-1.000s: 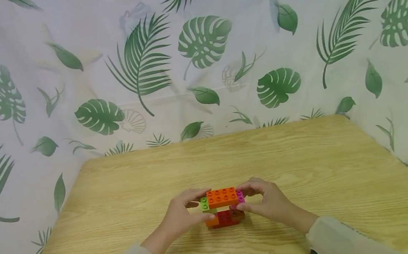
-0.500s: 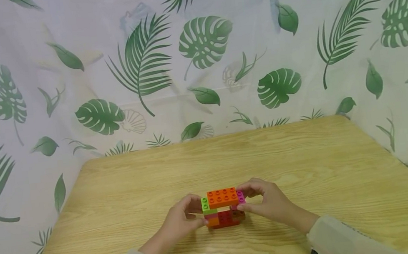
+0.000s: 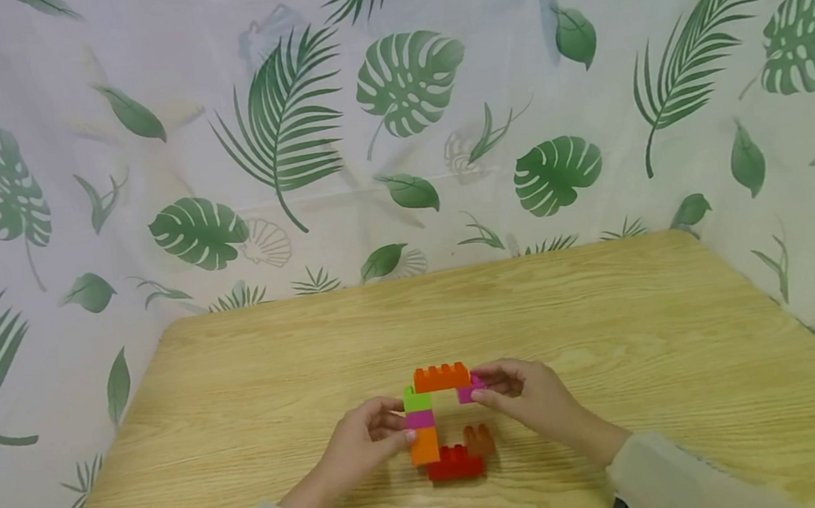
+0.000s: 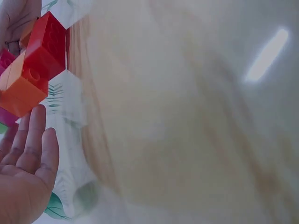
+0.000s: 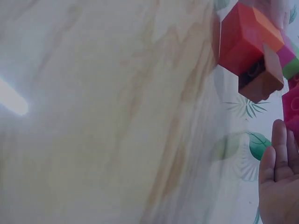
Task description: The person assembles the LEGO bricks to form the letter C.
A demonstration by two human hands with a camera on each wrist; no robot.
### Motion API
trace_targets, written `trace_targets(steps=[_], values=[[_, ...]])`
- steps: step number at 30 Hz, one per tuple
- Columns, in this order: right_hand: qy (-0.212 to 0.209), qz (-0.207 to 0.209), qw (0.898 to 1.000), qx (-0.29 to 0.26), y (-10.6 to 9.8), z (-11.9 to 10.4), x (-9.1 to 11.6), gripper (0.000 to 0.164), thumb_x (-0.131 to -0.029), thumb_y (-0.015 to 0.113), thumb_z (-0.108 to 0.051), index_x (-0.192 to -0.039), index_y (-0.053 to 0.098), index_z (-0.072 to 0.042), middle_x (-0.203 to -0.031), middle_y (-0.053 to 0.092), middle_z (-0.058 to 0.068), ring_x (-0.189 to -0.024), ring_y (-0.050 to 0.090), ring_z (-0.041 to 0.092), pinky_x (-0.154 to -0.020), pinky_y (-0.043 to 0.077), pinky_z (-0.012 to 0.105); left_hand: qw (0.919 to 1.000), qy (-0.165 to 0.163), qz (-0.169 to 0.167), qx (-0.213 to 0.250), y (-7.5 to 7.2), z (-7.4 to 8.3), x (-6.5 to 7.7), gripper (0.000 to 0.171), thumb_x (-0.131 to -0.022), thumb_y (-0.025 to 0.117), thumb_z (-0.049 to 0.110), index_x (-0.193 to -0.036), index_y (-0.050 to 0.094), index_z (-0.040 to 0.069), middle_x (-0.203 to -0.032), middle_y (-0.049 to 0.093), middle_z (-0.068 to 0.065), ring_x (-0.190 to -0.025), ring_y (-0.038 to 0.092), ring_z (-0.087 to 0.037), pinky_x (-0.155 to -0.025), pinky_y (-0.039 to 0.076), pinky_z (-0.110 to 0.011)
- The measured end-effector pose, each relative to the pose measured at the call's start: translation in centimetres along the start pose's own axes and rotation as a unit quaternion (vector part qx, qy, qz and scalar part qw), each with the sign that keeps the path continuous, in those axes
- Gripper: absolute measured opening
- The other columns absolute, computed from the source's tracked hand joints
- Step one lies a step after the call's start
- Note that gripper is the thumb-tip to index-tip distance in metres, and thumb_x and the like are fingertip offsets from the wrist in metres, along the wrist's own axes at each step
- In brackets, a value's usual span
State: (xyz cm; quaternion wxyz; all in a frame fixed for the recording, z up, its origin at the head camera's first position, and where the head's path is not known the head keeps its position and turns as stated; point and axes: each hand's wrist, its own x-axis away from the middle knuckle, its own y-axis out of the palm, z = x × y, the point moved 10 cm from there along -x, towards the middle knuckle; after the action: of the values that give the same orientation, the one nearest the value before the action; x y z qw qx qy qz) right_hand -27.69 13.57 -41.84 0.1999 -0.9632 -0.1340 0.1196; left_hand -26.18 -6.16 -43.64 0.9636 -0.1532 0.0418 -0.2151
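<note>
Toy building bricks joined in a C-shaped frame stand between my hands in the head view. A long orange brick (image 3: 442, 377) bridges the top. Down the left side run a lime green brick (image 3: 418, 402), a magenta brick (image 3: 420, 419) and a lower orange brick (image 3: 425, 448). The bottom is a red brick (image 3: 456, 468), with a brown brick (image 5: 260, 79) on its right end. A gap separates the brown brick from the right magenta brick (image 3: 465, 394) above. My left hand (image 3: 357, 444) holds the left column, thumb at the lower orange brick. My right hand (image 3: 537, 398) pinches the right magenta brick.
The wooden table (image 3: 275, 353) extends around both hands. Behind it and along the sides hangs a white curtain (image 3: 347, 252) printed with green leaves.
The brick frame has tilted, so its front face now shows more than its studded top. My left fingers drew back and lower on the left column; my right hand kept its grip.
</note>
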Motion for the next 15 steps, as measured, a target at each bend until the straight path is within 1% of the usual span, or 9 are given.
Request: trace_targets(steps=[2,6,9,13,15], values=[[0.006,0.013,1.000,-0.006,0.1,0.3,-0.1,0.036,-0.089,0.069,-0.023,-0.116,0.065,0.000,-0.104,0.068,0.009,-0.086,0.065,0.016,-0.073,0.054,0.025,0.9999,-0.010,0.004,0.001,0.0,-0.2,-0.1,0.049,-0.088,0.070,0.015,-0.126,0.051,-0.009,-0.099,0.065,-0.011,-0.086,0.065,-0.022,-0.073,0.055,-0.031],[0.030,0.036,0.999,-0.014,0.2,1.2,-0.2,0.035,-0.090,0.068,-0.021,-0.116,0.064,0.002,-0.106,0.067,0.012,-0.087,0.066,0.018,-0.074,0.054,0.025,0.9996,-0.028,0.007,0.009,0.2,-0.6,-0.3,0.056,-0.086,0.071,0.012,-0.129,0.048,-0.013,-0.099,0.064,-0.012,-0.087,0.064,-0.024,-0.073,0.055,-0.032],[0.056,0.050,0.997,-0.011,0.4,1.9,-0.4,0.033,-0.090,0.067,-0.020,-0.116,0.065,0.001,-0.107,0.067,0.012,-0.090,0.066,0.021,-0.077,0.054,0.027,0.9992,-0.039,0.011,0.004,0.3,-0.9,-0.4,0.056,-0.085,0.071,0.011,-0.129,0.048,-0.014,-0.100,0.064,-0.014,-0.089,0.064,-0.025,-0.071,0.056,-0.032],[0.088,0.063,0.994,0.022,0.4,2.8,-0.5,0.033,-0.092,0.066,-0.024,-0.116,0.066,-0.002,-0.111,0.066,0.010,-0.098,0.064,0.023,-0.084,0.053,0.034,0.9984,-0.050,0.025,-0.010,0.3,-1.2,-0.5,0.051,-0.087,0.071,0.013,-0.126,0.051,-0.014,-0.105,0.064,-0.020,-0.091,0.064,-0.028,-0.068,0.056,-0.032],[0.097,0.064,0.992,0.042,0.5,3.1,-0.6,0.034,-0.092,0.065,-0.028,-0.117,0.067,-0.004,-0.114,0.066,0.010,-0.104,0.061,0.025,-0.088,0.051,0.038,0.9980,-0.054,0.032,-0.012,0.3,-1.4,-0.5,0.051,-0.087,0.071,0.014,-0.125,0.052,-0.014,-0.107,0.064,-0.022,-0.092,0.065,-0.028,-0.067,0.056,-0.032]])
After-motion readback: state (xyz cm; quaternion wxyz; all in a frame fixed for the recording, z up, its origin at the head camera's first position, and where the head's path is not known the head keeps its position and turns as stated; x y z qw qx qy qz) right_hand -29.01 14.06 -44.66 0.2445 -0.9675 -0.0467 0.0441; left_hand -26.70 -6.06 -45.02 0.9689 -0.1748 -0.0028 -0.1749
